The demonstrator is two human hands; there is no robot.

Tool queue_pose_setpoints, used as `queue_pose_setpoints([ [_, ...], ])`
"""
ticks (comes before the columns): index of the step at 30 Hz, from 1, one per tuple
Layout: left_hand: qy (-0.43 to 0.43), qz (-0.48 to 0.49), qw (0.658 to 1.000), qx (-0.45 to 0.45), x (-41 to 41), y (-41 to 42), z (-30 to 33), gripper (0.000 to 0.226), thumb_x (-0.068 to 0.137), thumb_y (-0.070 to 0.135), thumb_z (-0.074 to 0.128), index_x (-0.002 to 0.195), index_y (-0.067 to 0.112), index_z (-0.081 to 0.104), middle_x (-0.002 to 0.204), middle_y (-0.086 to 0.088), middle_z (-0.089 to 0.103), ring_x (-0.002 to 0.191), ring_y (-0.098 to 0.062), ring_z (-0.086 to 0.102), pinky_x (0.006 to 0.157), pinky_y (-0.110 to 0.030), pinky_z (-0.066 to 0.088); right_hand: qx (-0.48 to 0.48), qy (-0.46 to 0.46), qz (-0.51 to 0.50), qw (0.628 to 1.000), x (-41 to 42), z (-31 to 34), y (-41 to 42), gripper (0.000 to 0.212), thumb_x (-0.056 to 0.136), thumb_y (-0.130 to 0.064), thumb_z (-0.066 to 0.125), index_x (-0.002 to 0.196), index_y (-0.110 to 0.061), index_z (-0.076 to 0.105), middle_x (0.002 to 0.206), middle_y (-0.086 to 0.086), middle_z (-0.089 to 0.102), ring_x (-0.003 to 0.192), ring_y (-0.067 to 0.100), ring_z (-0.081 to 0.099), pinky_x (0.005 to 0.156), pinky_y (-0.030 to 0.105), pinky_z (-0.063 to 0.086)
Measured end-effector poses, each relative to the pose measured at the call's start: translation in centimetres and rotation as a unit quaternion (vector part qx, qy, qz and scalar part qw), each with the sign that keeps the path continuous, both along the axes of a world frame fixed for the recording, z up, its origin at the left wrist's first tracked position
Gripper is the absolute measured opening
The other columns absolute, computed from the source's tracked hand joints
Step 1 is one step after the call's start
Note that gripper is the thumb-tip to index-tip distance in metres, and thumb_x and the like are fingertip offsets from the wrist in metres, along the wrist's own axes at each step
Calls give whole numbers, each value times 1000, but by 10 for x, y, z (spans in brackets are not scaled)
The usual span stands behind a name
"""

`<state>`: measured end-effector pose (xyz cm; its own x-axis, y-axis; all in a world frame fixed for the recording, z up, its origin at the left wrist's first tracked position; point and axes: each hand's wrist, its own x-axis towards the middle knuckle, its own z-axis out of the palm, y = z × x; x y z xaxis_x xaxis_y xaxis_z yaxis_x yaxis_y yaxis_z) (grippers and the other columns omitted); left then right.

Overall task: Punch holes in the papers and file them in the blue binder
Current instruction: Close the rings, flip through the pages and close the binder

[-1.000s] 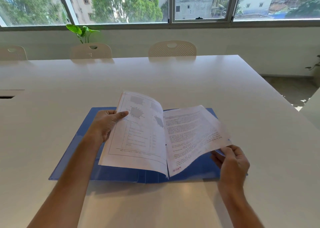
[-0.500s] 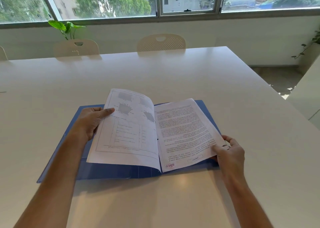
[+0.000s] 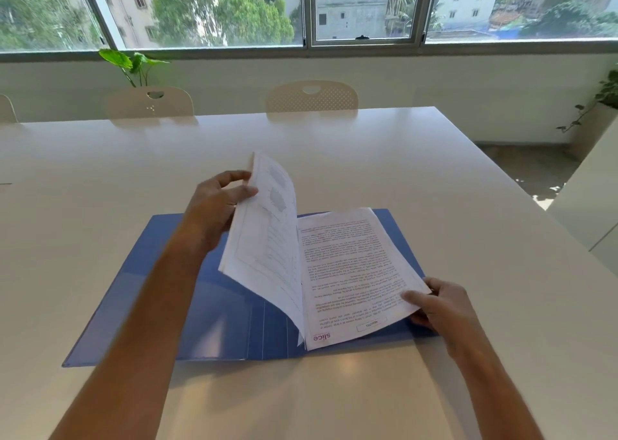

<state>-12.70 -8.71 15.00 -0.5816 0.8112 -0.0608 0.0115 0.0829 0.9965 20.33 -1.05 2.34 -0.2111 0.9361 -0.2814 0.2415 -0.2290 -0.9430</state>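
While the papers (image 3: 347, 272) lie bound in the open blue binder (image 3: 187, 305), thin and floppy, the left hand (image 3: 214, 208) pinches a lifted sheaf's edge; the right hand (image 3: 438, 305) pinches the flat page's corner, best held at margins.

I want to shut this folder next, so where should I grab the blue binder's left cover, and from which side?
Judging by its pose, take the blue binder by its left cover's free outer edge, from the left: it lies flat and bare there.
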Motion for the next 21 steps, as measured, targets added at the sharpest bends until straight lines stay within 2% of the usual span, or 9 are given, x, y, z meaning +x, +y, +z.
queue_pose_setpoints([
  [2, 9, -18, 1000, 0, 9, 10, 3, 37, 86, 10, 66, 120, 25, 62, 102, -13, 71, 82, -32, 71, 71, -40, 58, -12, -10, 19, 1000, 3, 9, 10, 14, 86, -9, 70, 100, -6, 69, 92, 13, 74, 79, 24, 73, 60, 29, 58],
  [3, 16, -27, 1000, -2, 14, 15, 5, 42, 86, 12, 65, 125, 27, 58, 102, -12, 70, 81, -31, 72, 69, -39, 58, -15, -20, 30, 999, 3, 13, 15, 14, 87, -13, 70, 100, -8, 69, 91, 12, 74, 78, 25, 73, 61, 32, 60],
  [6, 49, -39, 998, -17, 33, 30, 8, 51, 87, 16, 65, 134, 25, 48, 100, -12, 69, 72, -26, 71, 57, -30, 55, -16, -52, 53, 997, 1, 22, 27, 19, 89, -29, 68, 96, -12, 70, 91, 10, 75, 80, 30, 73, 76, 48, 61],
  [10, 61, -61, 996, -24, 58, 42, 9, 39, 91, 32, 64, 124, 16, 51, 89, -10, 70, 57, -20, 69, 54, -28, 56, -69, -28, 65, 995, -6, 27, 41, 41, 93, -47, 56, 101, -9, 70, 94, 12, 75, 80, 31, 74, 66, 38, 60],
  [13, 66, -90, 993, -31, 66, 44, 4, 40, 90, 45, 61, 114, 13, 59, 96, -13, 72, 67, -30, 72, 64, -35, 61, -111, -14, 64, 992, -12, 23, 54, 56, 93, -57, 49, 106, -7, 69, 97, 13, 75, 87, 34, 72, 72, 41, 56],
  [16, 97, -84, 990, -50, 62, 41, -7, 32, 89, 41, 63, 105, 13, 64, 96, -11, 72, 72, -30, 72, 68, -36, 61, -139, 12, 64, 988, -18, 20, 64, 74, 92, -66, 41, 107, -1, 71, 96, 20, 69, 87, 35, 58, 66, 35, 45],
  [18, 120, -66, 988, -63, 52, 37, -16, 21, 88, 32, 67, 99, 14, 67, 93, -9, 73, 72, -28, 71, 70, -36, 61, -147, 26, 67, 987, -19, 18, 68, 80, 90, -70, 38, 107, 1, 70, 96, 20, 64, 84, 35, 57, 66, 35, 44],
  [21, 150, -28, 984, -88, 29, 25, -31, 12, 88, 25, 67, 95, 15, 68, 91, -8, 73, 71, -23, 70, 73, -37, 59, -138, 18, 81, 987, -18, 16, 68, 69, 92, -65, 43, 106, -2, 68, 94, 16, 66, 87, 35, 60, 75, 41, 48],
])
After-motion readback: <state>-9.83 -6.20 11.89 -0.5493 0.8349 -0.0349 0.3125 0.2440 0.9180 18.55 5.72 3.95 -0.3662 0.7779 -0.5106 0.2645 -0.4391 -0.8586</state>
